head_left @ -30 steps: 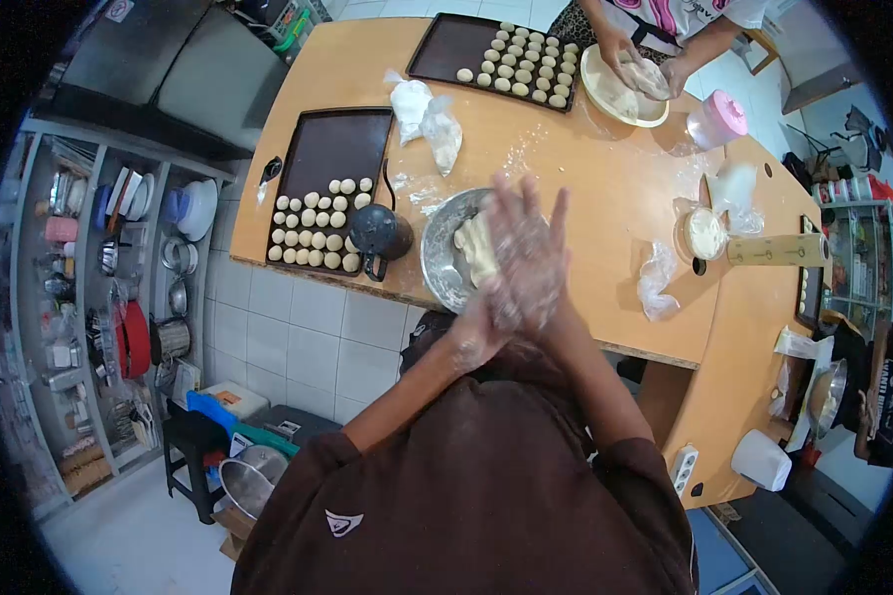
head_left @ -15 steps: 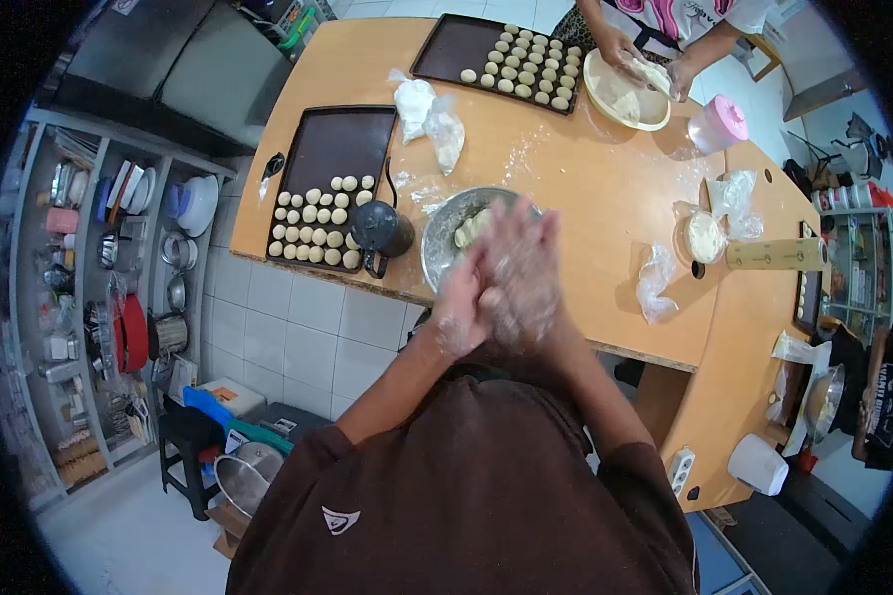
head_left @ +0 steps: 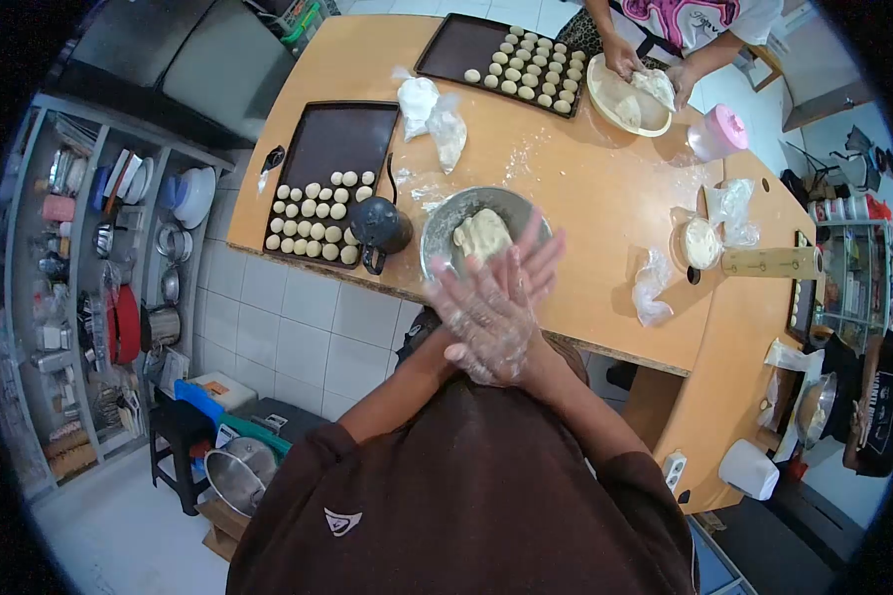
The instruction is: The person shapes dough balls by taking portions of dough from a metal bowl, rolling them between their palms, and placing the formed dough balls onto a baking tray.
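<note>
My right hand [head_left: 489, 329], dusted with flour, lies crossed over my left hand with its fingers spread up and to the left. From underneath, the outstretched fingers of my left hand [head_left: 538, 264] show at the upper right; its palm is hidden. No object is visible between the hands. Just beyond them, a metal bowl [head_left: 440, 226] stands at the table's near edge, holding a pale lump of dough [head_left: 482, 234]. The fingers overlap the bowl's lower rim in view. To its left is a dark lidded jug [head_left: 380, 226].
Trays of dough balls lie at left [head_left: 342, 134] and at the top [head_left: 458, 45]. Across the table [head_left: 585, 228], another person's hands [head_left: 621, 59] work dough over a cream bowl [head_left: 625, 121]. Flour bags [head_left: 419, 102], a pink-lidded container [head_left: 716, 133] and a rolled mat [head_left: 772, 262] also stand around.
My hands have gone from pressed together and blurred to crossed with fingers spread, slightly lower and leftward, uncovering more of the dough. The other person's hands have shifted their dough over the cream bowl.
</note>
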### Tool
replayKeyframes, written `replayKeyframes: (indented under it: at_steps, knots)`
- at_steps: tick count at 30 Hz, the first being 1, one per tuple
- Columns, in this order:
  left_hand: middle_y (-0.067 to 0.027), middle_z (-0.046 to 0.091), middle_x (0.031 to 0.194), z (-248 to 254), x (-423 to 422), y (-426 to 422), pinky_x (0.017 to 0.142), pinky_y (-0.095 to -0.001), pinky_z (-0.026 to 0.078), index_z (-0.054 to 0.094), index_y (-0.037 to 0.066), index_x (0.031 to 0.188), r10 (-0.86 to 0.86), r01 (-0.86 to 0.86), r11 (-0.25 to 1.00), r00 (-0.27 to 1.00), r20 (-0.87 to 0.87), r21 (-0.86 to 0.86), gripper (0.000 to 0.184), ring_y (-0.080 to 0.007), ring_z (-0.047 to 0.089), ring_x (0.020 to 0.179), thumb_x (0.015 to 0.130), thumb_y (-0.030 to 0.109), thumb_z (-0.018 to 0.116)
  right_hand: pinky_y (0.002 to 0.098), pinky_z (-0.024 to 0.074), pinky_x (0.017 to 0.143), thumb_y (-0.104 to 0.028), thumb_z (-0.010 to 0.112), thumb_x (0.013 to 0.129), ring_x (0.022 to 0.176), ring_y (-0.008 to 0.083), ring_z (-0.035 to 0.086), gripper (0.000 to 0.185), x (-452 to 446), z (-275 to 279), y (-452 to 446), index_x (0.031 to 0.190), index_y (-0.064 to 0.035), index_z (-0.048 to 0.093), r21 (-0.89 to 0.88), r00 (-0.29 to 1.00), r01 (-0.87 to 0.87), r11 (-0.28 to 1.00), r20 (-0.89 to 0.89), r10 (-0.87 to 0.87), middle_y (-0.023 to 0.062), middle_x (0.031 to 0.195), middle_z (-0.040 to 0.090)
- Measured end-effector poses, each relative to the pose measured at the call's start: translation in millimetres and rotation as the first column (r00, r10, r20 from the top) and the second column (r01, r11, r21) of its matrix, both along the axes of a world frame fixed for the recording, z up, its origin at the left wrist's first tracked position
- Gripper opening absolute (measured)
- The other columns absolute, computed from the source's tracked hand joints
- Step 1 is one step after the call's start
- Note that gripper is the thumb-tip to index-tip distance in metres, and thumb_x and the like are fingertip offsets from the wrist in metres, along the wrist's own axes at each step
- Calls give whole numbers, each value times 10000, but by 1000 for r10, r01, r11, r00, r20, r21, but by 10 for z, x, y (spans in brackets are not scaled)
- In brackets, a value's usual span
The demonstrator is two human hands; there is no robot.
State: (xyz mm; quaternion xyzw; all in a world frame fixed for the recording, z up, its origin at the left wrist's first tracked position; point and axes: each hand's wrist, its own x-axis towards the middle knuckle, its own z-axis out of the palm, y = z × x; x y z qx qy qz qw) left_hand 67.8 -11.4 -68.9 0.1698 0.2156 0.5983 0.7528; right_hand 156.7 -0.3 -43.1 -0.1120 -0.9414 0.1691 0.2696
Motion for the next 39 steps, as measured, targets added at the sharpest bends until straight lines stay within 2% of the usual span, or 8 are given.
replayKeyframes:
  at_steps: [3, 12, 16, 25, 27, 30, 36, 39]
  knots:
    - [-112, 27, 1619, -147, 199, -124, 1202, -431, 129, 50, 205, 1557, 7, -23, 982, 997, 83, 187, 964, -279, 96, 1486, 853, 740, 433, 583, 51, 1167, -485, 358, 975, 1453, 351, 223, 636, 3, -171, 43, 1462, -78, 399, -158, 882, 418, 894, 307, -358, 115, 1550, 326]
    - [-138, 77, 1614, 168, -104, 81, 1179, -387, 205, 69, 206, 1559, 99, -101, 991, 995, 20, 83, 706, -255, 127, 1483, 996, 526, 350, 527, 58, 1177, -398, 234, 1026, 1474, 372, 148, 604, -45, 90, 6, 1470, -4, 345, 213, 996, -34, 976, -69, 50, 221, 1538, 293]
    - [-82, 82, 1619, -234, 81, -88, 1189, -407, 156, 52, 145, 1555, 15, -39, 988, 987, 160, 148, 766, -234, 147, 1478, 984, 568, 340, 542, 46, 1175, -434, 254, 1020, 1473, 363, 149, 613, -373, -467, 15, 1478, -36, 345, -225, 618, 781, 583, 141, -774, 187, 1559, 266]
    - [-89, 79, 1619, 33, -99, 31, 1192, -382, 158, 29, 306, 1552, 23, -23, 996, 1000, -3, 82, 758, -257, 65, 1492, 955, 597, 397, 529, 84, 1184, -529, 305, 985, 1470, 338, 179, 669, -102, 69, 44, 1494, -96, 344, 255, 983, 59, 965, -183, -12, 145, 1567, 271]
    - [-97, 112, 1614, -169, 31, -91, 1188, -393, 175, 39, 277, 1555, 50, -73, 945, 995, 82, 318, 754, -274, 111, 1484, 961, 575, 395, 531, 69, 1186, -531, 262, 990, 1475, 350, 144, 659, -775, -333, -212, 1511, -130, 315, -279, 146, 958, 65, 277, -950, 138, 1580, 242]
    - [-116, 232, 1581, 386, -107, -351, 1179, -426, 213, 73, 202, 1557, 53, -55, 997, 998, -33, -61, 713, -290, 250, 1447, 984, 513, 362, 532, 53, 1186, -540, 253, 986, 1479, 360, 112, 668, -171, 180, 506, 1527, -148, 271, -112, 891, 358, 927, -257, -375, 153, 1593, 191]
    - [-116, 89, 1615, 153, -207, 83, 1194, -429, 146, 24, 137, 1555, 159, -142, 968, 985, -65, 208, 839, -266, 125, 1484, 951, 560, 423, 542, -4, 1176, -450, 204, 1026, 1484, 374, 53, 644, -153, 99, -56, 1520, -37, 227, 265, 996, -65, 962, -48, 81, 176, 1593, 169]
    - [-107, 55, 1618, 38, -27, -28, 1199, -423, 127, 3, 131, 1552, 74, -76, 970, 997, 18, 231, 1035, -257, 95, 1488, 846, 661, 544, 529, 42, 1186, -519, 235, 1002, 1489, 303, 101, 685, -697, -425, -143, 1527, -79, 232, -365, 366, 880, 304, 114, -924, 140, 1601, 168]
